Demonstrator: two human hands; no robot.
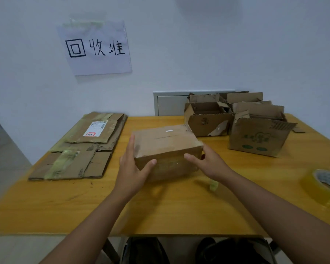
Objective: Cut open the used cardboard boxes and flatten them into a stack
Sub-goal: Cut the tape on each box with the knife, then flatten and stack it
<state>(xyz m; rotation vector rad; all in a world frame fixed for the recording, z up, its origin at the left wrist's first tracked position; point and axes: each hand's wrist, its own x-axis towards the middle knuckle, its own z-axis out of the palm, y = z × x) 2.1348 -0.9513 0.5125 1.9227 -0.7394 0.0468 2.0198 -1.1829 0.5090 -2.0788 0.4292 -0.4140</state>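
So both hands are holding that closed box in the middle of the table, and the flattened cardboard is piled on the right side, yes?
Not quite: the head view shows the flattened cardboard piled on the left side. Both the left hand and right hand do hold the closed box mid-table.

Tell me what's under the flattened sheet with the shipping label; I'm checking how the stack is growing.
Under the labelled sheet lie more flattened cardboard pieces, with greenish tape, spread toward the table's near edge. How many layers lie beneath is hidden.
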